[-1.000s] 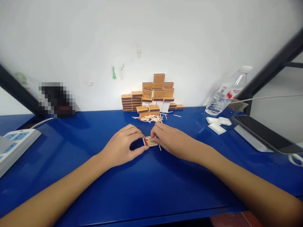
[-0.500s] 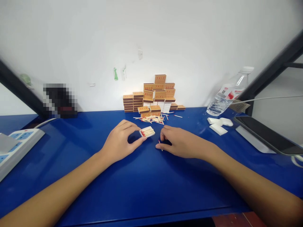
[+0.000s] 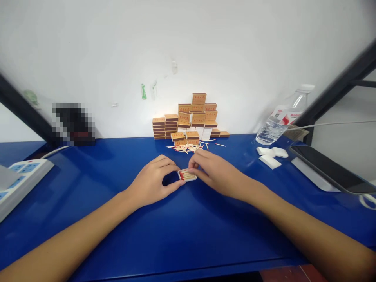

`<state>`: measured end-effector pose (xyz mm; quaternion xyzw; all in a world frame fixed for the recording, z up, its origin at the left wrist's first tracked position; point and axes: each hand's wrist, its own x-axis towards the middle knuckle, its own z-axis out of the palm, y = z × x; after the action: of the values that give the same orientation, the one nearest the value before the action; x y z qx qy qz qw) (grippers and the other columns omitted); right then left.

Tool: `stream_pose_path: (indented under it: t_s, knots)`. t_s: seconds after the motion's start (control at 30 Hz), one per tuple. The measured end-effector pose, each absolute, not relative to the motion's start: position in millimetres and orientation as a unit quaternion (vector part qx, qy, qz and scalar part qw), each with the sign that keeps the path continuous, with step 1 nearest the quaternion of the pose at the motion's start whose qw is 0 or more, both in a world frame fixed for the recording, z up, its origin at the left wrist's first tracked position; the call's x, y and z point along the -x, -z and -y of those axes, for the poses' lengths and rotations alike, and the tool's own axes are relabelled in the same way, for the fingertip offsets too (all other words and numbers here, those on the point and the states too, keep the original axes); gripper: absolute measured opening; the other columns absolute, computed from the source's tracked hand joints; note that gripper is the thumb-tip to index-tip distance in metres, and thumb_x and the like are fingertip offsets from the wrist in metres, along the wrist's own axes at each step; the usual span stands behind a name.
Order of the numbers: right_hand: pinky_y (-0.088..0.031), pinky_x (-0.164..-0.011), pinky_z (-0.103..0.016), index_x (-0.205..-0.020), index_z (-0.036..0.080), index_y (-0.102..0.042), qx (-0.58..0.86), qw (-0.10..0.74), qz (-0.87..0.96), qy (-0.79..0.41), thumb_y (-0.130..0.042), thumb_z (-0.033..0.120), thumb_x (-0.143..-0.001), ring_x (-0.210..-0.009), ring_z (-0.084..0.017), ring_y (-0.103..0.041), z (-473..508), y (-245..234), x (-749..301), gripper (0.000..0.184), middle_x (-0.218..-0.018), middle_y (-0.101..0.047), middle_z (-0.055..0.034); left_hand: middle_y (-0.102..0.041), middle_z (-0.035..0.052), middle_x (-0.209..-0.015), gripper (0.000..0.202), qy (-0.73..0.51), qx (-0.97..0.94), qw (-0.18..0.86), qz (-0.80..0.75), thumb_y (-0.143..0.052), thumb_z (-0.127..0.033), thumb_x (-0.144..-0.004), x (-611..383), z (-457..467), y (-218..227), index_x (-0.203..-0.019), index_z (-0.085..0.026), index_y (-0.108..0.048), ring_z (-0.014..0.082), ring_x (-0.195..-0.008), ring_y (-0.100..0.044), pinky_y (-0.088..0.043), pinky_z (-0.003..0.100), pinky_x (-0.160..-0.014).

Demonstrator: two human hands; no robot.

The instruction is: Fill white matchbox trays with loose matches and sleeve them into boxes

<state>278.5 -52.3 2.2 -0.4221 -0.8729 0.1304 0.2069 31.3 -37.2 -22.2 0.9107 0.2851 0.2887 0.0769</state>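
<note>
My left hand (image 3: 154, 180) grips a small white matchbox tray (image 3: 190, 179) by its left end, thumb at the front and fingers behind. Matches (image 3: 185, 176) with red heads lie in the tray, heads to the left. My right hand (image 3: 216, 172) is closed in a pinch at the tray's right side, on a match whose far end is hidden by the fingers. Just beyond the hands lies a loose heap of matches (image 3: 183, 147).
Stacked matchboxes (image 3: 198, 117) stand against the wall behind the heap. A plastic water bottle (image 3: 270, 131), white earbud case pieces (image 3: 269, 161) and a phone (image 3: 331, 168) are at the right. A power strip (image 3: 28, 184) lies at the left on the blue table (image 3: 164, 235).
The tray has shifted slightly right and toward me in my left hand. My right hand has moved up and left, bringing its match to the tray.
</note>
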Motion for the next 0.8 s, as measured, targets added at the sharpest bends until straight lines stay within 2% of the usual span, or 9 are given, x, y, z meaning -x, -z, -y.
stream_pose_path:
  t_s: [0.23, 0.4, 0.63, 0.73, 0.8]
  knots:
    - [-0.045, -0.079, -0.033, -0.098, 0.02, -0.064, 0.416, 0.192, 0.879, -0.133, -0.059, 0.025, -0.102, -0.091, -0.02, -0.057, 50.0, -0.7, -286.6, 0.009, -0.102, -0.061, -0.0069, -0.074, 0.0077, -0.104, 0.021, -0.292, -0.912, 0.081, -0.277, -0.071, -0.037, -0.096, -31.2, 36.7, 21.0, -0.109, -0.02, -0.074, 0.0248, -0.099, -0.065, -0.057, 0.044, -0.09]
    - [-0.045, -0.079, -0.033, -0.099, 0.019, -0.063, 0.401, 0.166, 0.889, -0.145, -0.052, 0.023, -0.105, -0.089, -0.019, -0.057, 49.5, 6.4, -285.3, 0.013, -0.105, -0.061, -0.0071, -0.074, 0.0078, -0.103, 0.022, -0.293, -0.912, 0.081, -0.276, -0.071, -0.037, -0.096, -31.7, 37.3, 20.9, -0.109, -0.02, -0.074, 0.0248, -0.1, -0.065, -0.057, 0.044, -0.091]
    - [-0.045, -0.078, -0.032, -0.099, 0.02, -0.066, 0.409, 0.193, 0.879, -0.15, -0.054, 0.029, -0.103, -0.089, -0.019, -0.059, 46.9, 0.5, -283.7, 0.015, -0.103, -0.064, -0.0075, -0.074, 0.0081, -0.103, 0.021, -0.292, -0.913, 0.076, -0.275, -0.072, -0.035, -0.095, -31.1, 37.2, 21.0, -0.109, -0.02, -0.074, 0.0254, -0.099, -0.065, -0.057, 0.045, -0.091]
    - [-0.043, -0.071, -0.031, -0.093, 0.02, -0.068, 0.479, 0.224, 0.838, -0.134, -0.056, 0.035, -0.1, -0.078, -0.019, -0.058, 23.5, -2.3, -308.3, 0.02, -0.089, -0.067, -0.0053, -0.074, 0.0084, -0.104, 0.021, -0.3, -0.911, 0.077, -0.273, -0.072, -0.036, -0.096, -31.4, 37.6, 20.5, -0.109, -0.019, -0.074, 0.0248, -0.1, -0.066, -0.057, 0.044, -0.091]
    - [-0.04, -0.067, -0.032, -0.089, 0.019, -0.068, 0.573, 0.244, 0.779, -0.074, -0.057, 0.035, -0.097, -0.072, -0.019, -0.057, 2.4, 0.6, -334.6, 0.021, -0.082, -0.067, -0.0057, -0.074, 0.0083, -0.105, 0.022, -0.319, -0.907, 0.074, -0.266, -0.071, -0.036, -0.096, -31.9, 38.8, 19.0, -0.109, -0.019, -0.074, 0.0241, -0.1, -0.066, -0.058, 0.043, -0.091]
